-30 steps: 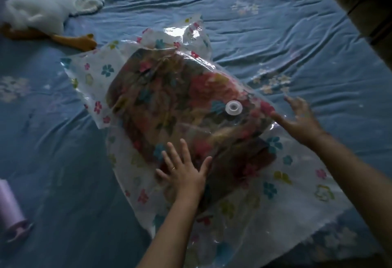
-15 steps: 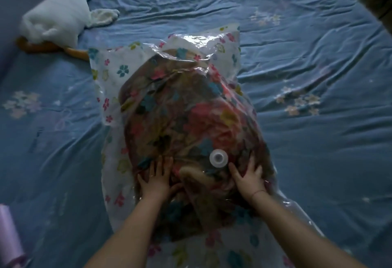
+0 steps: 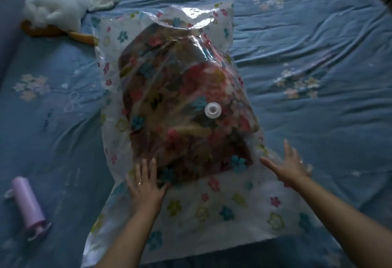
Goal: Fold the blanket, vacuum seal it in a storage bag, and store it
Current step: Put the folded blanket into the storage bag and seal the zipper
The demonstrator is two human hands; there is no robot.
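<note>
You are looking down at a wide bed [image 3: 307, 55] covered in a creased blue sheet. Across its middle lies a clear flower-printed storage bag [image 3: 222, 210], and the folded, multicoloured blanket [image 3: 186, 98] sits inside it as a tall, loose mound.

The bag looks far from flat, so the likely trouble is trapped air. If you press only at the near end, air may shift to the crinkled far end and not escape. You cannot tell from here whether the near mouth of the bag is sealed; a gap there would let air creep back. The soft mattress gives little to push against, and the blanket could slide and bunch unevenly. A purple hand pump [image 3: 28, 202] lies well apart, on your left. The round white valve [image 3: 213, 110] sits on top of the mound, where it could tilt under the pump.

Your left hand [image 3: 144, 185] is open, with fingers spread flat, pressing the film at the mound's near edge. Your right hand [image 3: 290, 166] is open too, fingers splayed at the mound's near right corner, gripping nothing. Whether it touches the bag or hovers just above cannot be told
</note>
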